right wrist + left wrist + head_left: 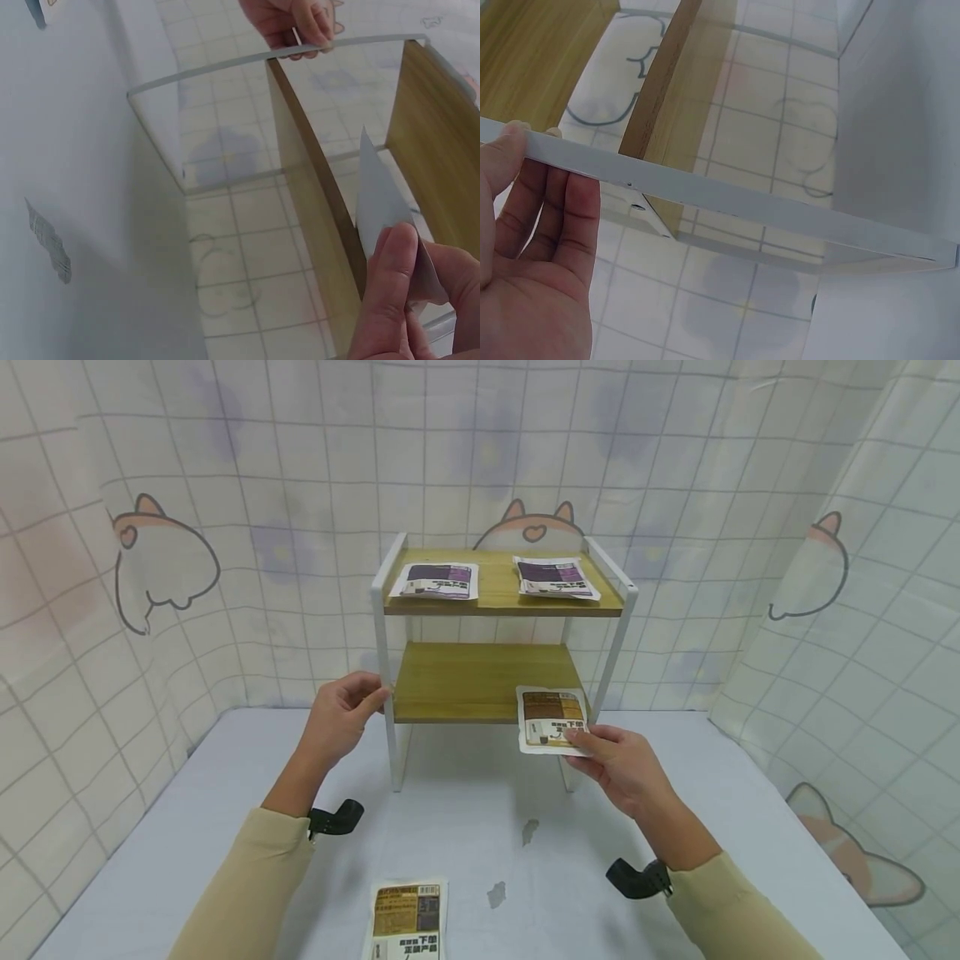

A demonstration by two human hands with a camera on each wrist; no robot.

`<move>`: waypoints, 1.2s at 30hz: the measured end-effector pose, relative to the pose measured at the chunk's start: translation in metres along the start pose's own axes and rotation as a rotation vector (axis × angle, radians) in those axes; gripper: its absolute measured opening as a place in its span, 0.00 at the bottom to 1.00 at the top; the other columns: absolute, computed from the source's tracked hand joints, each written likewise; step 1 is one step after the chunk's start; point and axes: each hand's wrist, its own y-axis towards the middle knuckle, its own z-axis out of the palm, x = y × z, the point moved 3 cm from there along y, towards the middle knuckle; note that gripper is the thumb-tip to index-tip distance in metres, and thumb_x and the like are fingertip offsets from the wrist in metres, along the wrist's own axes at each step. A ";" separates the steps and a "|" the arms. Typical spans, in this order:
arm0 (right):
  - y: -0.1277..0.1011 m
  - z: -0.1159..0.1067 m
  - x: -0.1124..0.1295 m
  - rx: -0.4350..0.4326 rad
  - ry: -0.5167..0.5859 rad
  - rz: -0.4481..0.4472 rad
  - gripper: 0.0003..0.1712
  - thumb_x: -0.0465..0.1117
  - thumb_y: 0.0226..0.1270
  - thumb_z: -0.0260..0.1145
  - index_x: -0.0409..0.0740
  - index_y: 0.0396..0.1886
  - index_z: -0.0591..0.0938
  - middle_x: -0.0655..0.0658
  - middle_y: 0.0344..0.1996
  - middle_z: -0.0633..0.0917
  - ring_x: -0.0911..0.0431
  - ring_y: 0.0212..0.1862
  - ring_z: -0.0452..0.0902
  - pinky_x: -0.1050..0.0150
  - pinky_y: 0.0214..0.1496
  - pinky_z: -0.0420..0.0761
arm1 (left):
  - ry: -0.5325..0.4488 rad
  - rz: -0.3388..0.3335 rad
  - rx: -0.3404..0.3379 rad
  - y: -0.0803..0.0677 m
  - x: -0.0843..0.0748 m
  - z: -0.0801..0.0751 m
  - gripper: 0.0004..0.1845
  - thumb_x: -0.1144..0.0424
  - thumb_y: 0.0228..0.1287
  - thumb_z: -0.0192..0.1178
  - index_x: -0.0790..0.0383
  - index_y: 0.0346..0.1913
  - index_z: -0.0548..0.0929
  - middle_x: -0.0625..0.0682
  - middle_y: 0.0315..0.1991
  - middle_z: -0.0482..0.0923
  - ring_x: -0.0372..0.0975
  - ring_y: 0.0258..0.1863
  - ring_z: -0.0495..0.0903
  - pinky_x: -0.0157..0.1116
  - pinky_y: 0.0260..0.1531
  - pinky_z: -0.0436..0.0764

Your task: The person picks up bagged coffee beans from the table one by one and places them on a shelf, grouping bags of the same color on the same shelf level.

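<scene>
A two-tier shelf with wooden boards (pixel 487 681) and a white metal frame (pixel 382 652) stands on the table. My left hand (pixel 347 714) grips its left front post, thumb on one side and fingers on the other, as the left wrist view shows. Between thumb and fingers, my right hand (pixel 618 768) pinches a flat packet (pixel 553 714) with a brown and gold label. In the head view that packet overlaps the lower board's front right corner. The right wrist view shows its plain pale back (pixel 386 206) tilted beside the board's edge (pixel 322 172).
Two purple-labelled packets lie on the top board, one at left (pixel 437 582) and one at right (pixel 557 578). Another brown-labelled packet (pixel 407 920) lies on the white table (pixel 540 877) near its front. Grid-patterned cloth (pixel 300 510) hangs behind and at both sides.
</scene>
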 end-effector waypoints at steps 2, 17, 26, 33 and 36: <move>0.001 0.001 0.000 -0.009 0.004 0.003 0.42 0.46 0.68 0.73 0.35 0.75 0.67 0.34 0.69 0.71 0.50 0.54 0.84 0.63 0.55 0.85 | -0.002 -0.001 0.000 0.000 0.000 0.000 0.14 0.53 0.75 0.61 0.60 0.52 0.85 0.56 0.43 0.86 0.42 0.41 0.82 0.33 0.43 0.82; 0.003 0.003 0.000 -0.065 0.048 -0.026 0.43 0.49 0.66 0.74 0.36 0.74 0.69 0.34 0.68 0.72 0.52 0.51 0.86 0.62 0.56 0.84 | -0.002 -0.004 0.003 -0.001 -0.001 0.001 0.15 0.53 0.75 0.61 0.61 0.52 0.85 0.56 0.43 0.86 0.42 0.41 0.82 0.33 0.43 0.82; -0.005 0.005 -0.001 -0.080 0.103 -0.052 0.40 0.47 0.67 0.73 0.33 0.71 0.70 0.35 0.59 0.80 0.56 0.42 0.90 0.64 0.51 0.86 | 0.006 0.006 0.005 0.001 -0.001 0.000 0.16 0.52 0.75 0.61 0.61 0.51 0.85 0.56 0.42 0.85 0.42 0.41 0.82 0.37 0.44 0.82; -0.006 0.011 0.000 -0.135 0.148 -0.056 0.37 0.45 0.70 0.71 0.34 0.73 0.70 0.33 0.65 0.77 0.57 0.44 0.90 0.66 0.50 0.86 | 0.002 0.005 0.007 0.001 0.000 0.000 0.16 0.52 0.75 0.61 0.62 0.51 0.85 0.55 0.43 0.86 0.42 0.42 0.83 0.31 0.45 0.81; -0.003 0.013 -0.001 -0.165 0.174 -0.061 0.37 0.46 0.70 0.71 0.35 0.73 0.70 0.33 0.65 0.78 0.58 0.44 0.90 0.67 0.50 0.85 | 0.000 0.004 0.011 0.001 0.002 0.000 0.16 0.52 0.75 0.61 0.61 0.51 0.85 0.55 0.43 0.86 0.42 0.42 0.83 0.31 0.46 0.81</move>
